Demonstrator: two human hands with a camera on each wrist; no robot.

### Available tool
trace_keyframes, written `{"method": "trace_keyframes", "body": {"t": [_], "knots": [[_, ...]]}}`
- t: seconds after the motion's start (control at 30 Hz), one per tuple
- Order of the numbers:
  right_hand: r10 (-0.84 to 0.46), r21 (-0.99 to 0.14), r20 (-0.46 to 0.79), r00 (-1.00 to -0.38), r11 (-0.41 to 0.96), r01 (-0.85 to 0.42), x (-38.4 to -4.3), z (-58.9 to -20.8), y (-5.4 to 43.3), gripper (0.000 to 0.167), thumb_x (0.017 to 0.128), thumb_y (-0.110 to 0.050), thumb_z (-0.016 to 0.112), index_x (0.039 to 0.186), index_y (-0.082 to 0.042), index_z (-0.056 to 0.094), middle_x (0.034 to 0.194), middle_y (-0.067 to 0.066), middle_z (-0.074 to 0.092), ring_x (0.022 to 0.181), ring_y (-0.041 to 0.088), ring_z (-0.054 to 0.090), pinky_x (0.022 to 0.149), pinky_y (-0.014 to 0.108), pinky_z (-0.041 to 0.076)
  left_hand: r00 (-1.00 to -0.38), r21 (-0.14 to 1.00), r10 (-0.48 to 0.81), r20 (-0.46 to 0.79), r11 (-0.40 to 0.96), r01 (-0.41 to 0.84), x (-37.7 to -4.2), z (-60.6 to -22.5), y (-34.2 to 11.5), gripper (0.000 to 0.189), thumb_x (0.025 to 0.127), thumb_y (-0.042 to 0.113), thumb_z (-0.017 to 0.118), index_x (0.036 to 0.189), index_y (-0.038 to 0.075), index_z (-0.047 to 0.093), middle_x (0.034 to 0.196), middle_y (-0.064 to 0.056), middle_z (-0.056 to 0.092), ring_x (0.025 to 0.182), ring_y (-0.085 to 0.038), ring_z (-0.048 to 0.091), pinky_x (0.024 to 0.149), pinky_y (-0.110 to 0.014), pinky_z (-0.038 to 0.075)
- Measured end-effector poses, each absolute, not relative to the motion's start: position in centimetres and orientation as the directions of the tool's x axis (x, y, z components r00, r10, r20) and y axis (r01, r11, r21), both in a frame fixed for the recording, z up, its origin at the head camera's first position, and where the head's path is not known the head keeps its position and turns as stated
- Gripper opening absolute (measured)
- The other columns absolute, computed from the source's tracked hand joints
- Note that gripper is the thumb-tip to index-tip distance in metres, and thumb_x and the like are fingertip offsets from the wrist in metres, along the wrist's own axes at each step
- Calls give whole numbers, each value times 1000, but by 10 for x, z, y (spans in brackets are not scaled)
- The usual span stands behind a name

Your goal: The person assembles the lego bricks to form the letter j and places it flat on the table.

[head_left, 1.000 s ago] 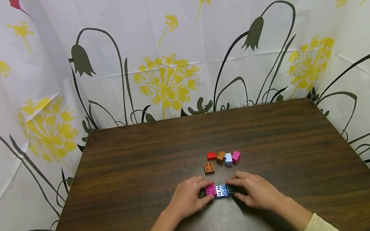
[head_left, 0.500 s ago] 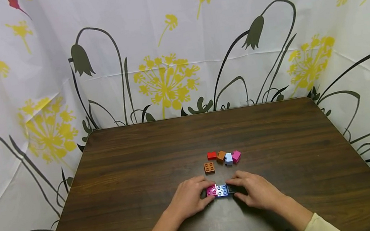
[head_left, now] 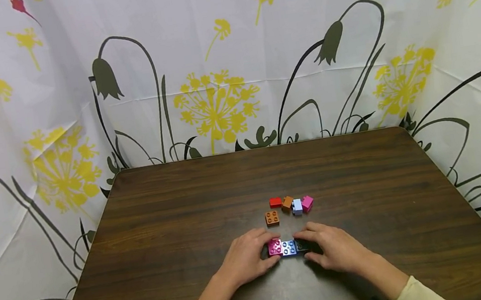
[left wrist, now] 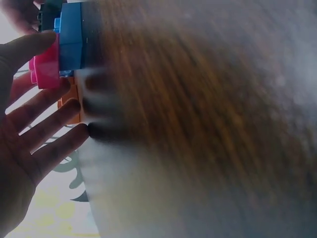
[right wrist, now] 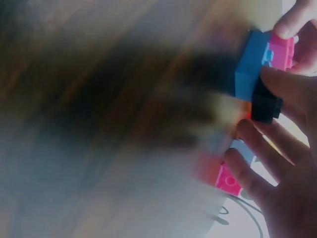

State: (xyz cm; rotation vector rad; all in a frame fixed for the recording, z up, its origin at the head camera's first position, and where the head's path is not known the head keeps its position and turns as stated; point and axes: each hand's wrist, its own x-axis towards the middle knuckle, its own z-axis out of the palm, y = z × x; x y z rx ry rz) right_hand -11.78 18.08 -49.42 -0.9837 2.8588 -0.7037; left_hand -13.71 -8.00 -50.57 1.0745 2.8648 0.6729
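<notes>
Left hand (head_left: 246,256) pinching a pink brick (head_left: 274,248), right hand (head_left: 339,246) a black brick (head_left: 301,246), these capping the ends of a longer blue brick (left wrist: 71,37) at the table's (head_left: 174,204) near half, four studs (head_left: 288,248) bare between, smooth side shown only by wrist views; beyond, five loose bricks (head_left: 287,204), complete in head view alone.

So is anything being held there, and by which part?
Yes: a brick build, by its two ends. The left hand pinches the pink brick at one end; the right hand pinches the black brick at the other.
</notes>
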Motion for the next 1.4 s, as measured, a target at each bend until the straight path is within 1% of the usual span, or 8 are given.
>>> {"method": "trace_keyframes", "body": {"t": [0.17, 0.27, 0.37, 0.57, 0.63, 0.87, 1.1, 1.4], "knots": [[-528, -429, 128, -840, 734, -527, -126, -488, 190, 55, 89, -42, 71, 136, -16, 59, 113, -1, 64, 95, 13, 63, 80, 39, 53, -773, 394, 620, 134, 682, 616, -136, -506, -80, 50, 84, 45, 75, 127, 22, 65, 114, 5, 65, 102, -12, 61, 80, -36, 53], [-456, -415, 176, -872, 769, -486, -137, -485, 197, 47, 92, -40, 68, 131, -15, 63, 107, 0, 66, 92, 15, 64, 77, 41, 53, -771, 382, 622, 140, 684, 621, -136, -506, -79, 46, 84, 45, 75, 124, 22, 67, 113, 5, 65, 101, -12, 61, 79, -35, 53], [-388, -390, 213, -897, 808, -442, -150, -485, 203, 43, 91, -31, 71, 129, -12, 64, 105, 3, 64, 92, 19, 64, 77, 43, 53, -768, 369, 623, 150, 685, 628, -135, -507, -79, 43, 84, 44, 75, 121, 22, 68, 111, 5, 66, 101, -12, 61, 79, -34, 53], [-346, -399, 166, -923, 833, -384, -173, -494, 207, 60, 88, -24, 75, 142, -11, 52, 131, 11, 56, 120, 31, 54, 93, 52, 47, -767, 356, 621, 164, 688, 633, -134, -508, -78, 41, 85, 43, 75, 119, 22, 69, 109, 6, 66, 98, -10, 61, 77, -32, 53], [-346, -403, 144, -927, 835, -374, -179, -499, 207, 63, 89, -26, 74, 145, -12, 49, 134, 12, 54, 123, 32, 52, 95, 53, 45, -766, 355, 621, 166, 687, 634, -135, -508, -78, 40, 85, 43, 75, 119, 22, 69, 109, 6, 67, 97, -10, 61, 77, -32, 53], [-331, -366, 132, -934, 859, -357, -189, -514, 204, 53, 87, -31, 75, 136, -14, 60, 107, 5, 62, 94, 22, 60, 84, 46, 51, -764, 358, 623, 167, 683, 636, -134, -509, -78, 40, 86, 44, 74, 119, 22, 69, 109, 6, 67, 98, -10, 61, 78, -32, 53], [-295, -362, 167, -941, 869, -337, -189, -513, 199, 48, 84, -36, 78, 126, -15, 67, 100, 1, 64, 86, 20, 59, 79, 43, 52, -765, 345, 621, 171, 690, 637, -134, -508, -80, 41, 86, 44, 74, 120, 22, 69, 113, 4, 67, 102, -12, 62, 81, -34, 53], [-258, -414, 210, -943, 850, -325, -190, -514, 202, 41, 81, -25, 79, 117, -8, 70, 99, 3, 67, 85, 21, 62, 79, 44, 53, -763, 344, 626, 161, 689, 638, -134, -508, -78, 40, 86, 44, 73, 120, 22, 69, 111, 5, 67, 99, -11, 62, 78, -33, 53]]}}
